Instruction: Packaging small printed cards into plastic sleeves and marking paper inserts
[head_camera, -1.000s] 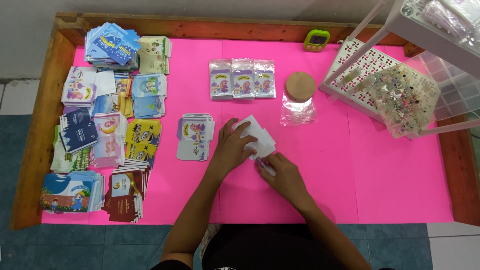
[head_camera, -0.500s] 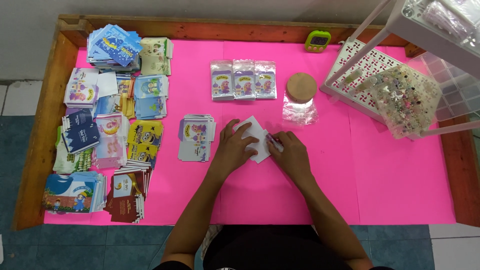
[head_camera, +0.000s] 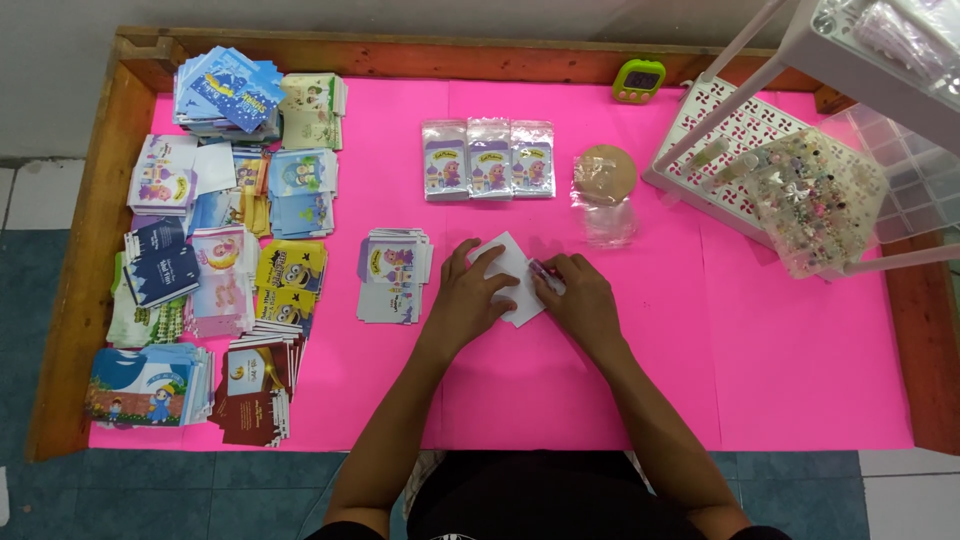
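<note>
Both hands' fingers (head_camera: 478, 272) lie flat, pressing the white envelope (head_camera: 512, 262).

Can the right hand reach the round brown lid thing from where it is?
Probably yes. The right hand rests on the white envelope, and the round brown lid lies just beyond it on bare pink table, nothing between.

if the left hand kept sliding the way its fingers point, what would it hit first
The left hand lies on the white envelope, fingers aimed up and a little right. Past the envelope's far edge comes bare pink table, then probably the row of three clear packets. The exact line is hard to judge.
</note>
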